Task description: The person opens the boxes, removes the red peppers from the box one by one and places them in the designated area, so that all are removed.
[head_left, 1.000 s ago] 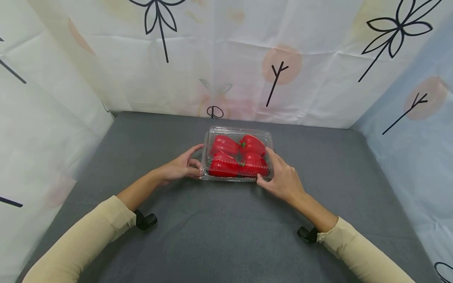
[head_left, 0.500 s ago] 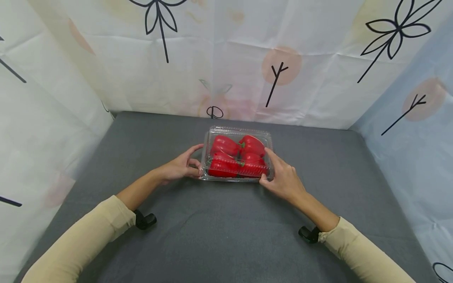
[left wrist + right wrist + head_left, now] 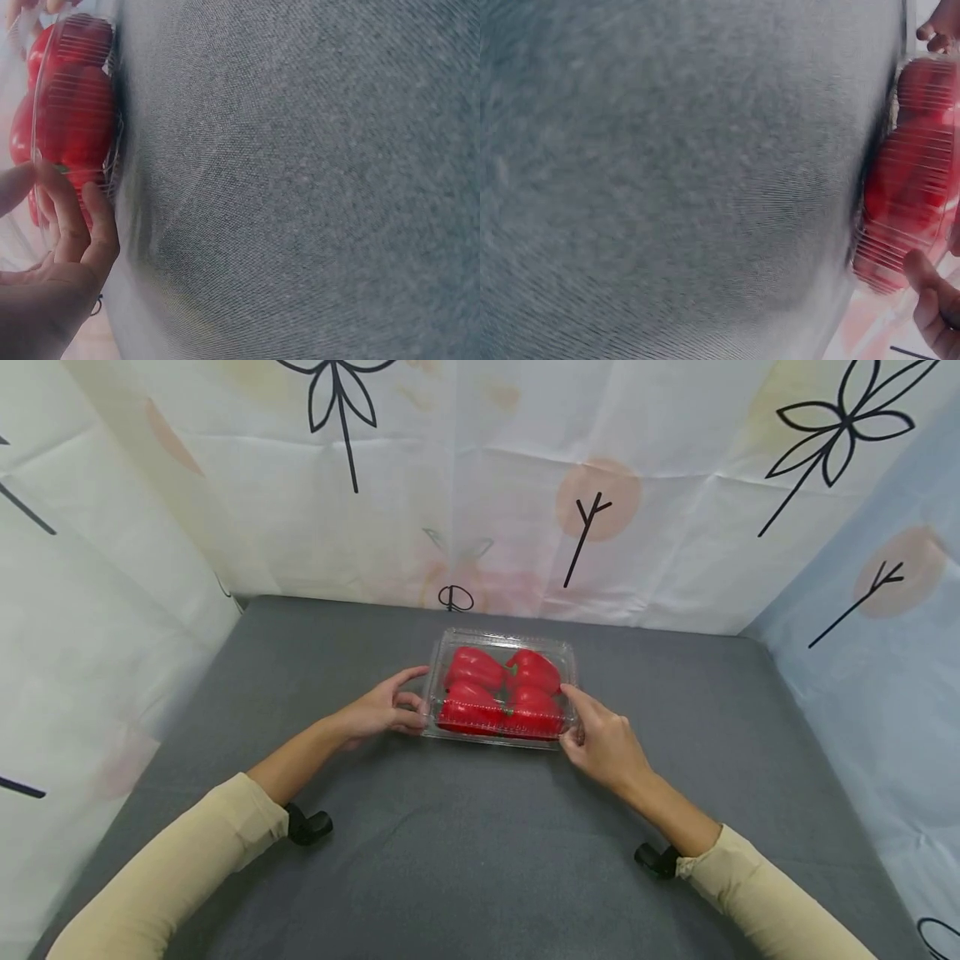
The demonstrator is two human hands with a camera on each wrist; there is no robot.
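Note:
A clear plastic clamshell box (image 3: 510, 638) lies on the grey cloth, slightly turned, with its ribbed lid over several red bell peppers (image 3: 474, 668) with green stems. At its left side my left hand (image 3: 375, 713) holds the edge, thumb toward the back corner and curled fingers along the side. In the left wrist view, the thumb and fingers of the left hand (image 3: 71, 247) meet at the rim. My right hand (image 3: 607, 747) grips the front right corner, thumb at the front and index finger on the side. The right wrist view shows its fingertips against the ribbed wall.
A grey cloth-covered table (image 3: 450, 843) stretches around the box. Patterned fabric curtains (image 3: 510, 543) hang behind it and on both sides. Black wrist straps (image 3: 307, 827) sit below the rolled beige sleeves (image 3: 180, 860).
The box has turned slightly, its front right corner coming a little toward me. My right hand has shifted slightly right and nearer along that corner. The left hand has barely moved.

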